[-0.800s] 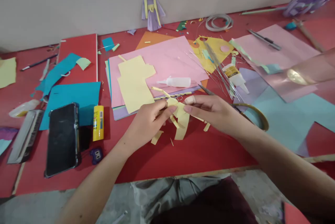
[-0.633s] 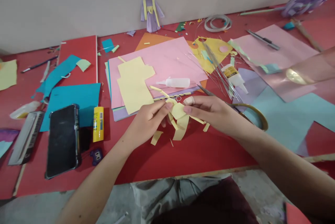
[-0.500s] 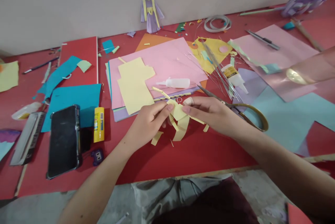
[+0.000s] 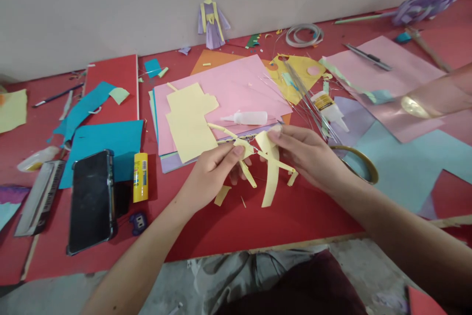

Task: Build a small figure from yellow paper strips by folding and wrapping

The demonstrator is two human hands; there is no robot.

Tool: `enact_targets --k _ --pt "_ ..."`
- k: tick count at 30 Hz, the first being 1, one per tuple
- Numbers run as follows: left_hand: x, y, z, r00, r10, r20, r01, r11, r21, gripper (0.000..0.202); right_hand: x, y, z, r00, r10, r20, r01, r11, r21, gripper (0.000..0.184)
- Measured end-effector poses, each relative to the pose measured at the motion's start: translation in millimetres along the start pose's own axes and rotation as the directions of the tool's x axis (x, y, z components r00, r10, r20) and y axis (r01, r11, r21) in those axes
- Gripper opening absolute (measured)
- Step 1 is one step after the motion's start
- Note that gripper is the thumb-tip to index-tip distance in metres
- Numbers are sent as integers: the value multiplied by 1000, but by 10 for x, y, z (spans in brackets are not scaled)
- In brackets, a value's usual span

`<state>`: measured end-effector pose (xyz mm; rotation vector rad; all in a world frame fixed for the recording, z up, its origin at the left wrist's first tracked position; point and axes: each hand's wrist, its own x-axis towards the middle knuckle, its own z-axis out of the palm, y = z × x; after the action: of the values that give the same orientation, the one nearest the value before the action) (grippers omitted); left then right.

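Up goes the right hand [image 4: 311, 155], and the long strip [image 4: 272, 177] that was bunched between the two hands half a second ago now swings free and dangles toward the counter [image 4: 258, 221]. Left hand [image 4: 208, 175] has hardly shifted: its grip is thumb and forefinger pressed together on the small folded middle of the yellow paper cutout [image 4: 243, 147], held just above the red surface. Right grip pinches the top end of the strip, with the other fingers fanned out behind it.

By the look of it this is featherweight stuff: thin coloured paper, floppy along the strip, a little stiffer where it is folded or rolled into the slim sticks. It would crease or tear under a hard tug (and the joints look like the weak spots), so the folded middle and the strip's very end seem the safest places to hold, lightly.

Room is decent right below the hands, with bare red counter and just a loose scrap [image 4: 222, 195] there. Clutter crowds farther out: the glue bottle [image 4: 246, 118] on the pink sheet [image 4: 236, 84] just beyond, the scissors [image 4: 363, 165] beside the right wrist, the glue stick [image 4: 140, 176] and phone [image 4: 90, 202] off left. Counter's near edge runs below the forearms.
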<state>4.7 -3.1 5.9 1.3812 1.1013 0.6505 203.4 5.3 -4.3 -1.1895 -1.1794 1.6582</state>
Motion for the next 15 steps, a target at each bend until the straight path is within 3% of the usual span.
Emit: enact_targets --k 4,7,15 --pt "14 -28 39 1000 -7 26 8 999 -33 35 -20 -7 56 994 -1 113 12 995 -101 27" --pt "18 -58 53 999 2 37 -1 999 -41 35 -20 10 65 991 -5 136 18 995 -93 29" --pt "4 -67 48 998 -2 66 5 999 -51 29 -19 38 56 985 149 81 -163 965 204 22"
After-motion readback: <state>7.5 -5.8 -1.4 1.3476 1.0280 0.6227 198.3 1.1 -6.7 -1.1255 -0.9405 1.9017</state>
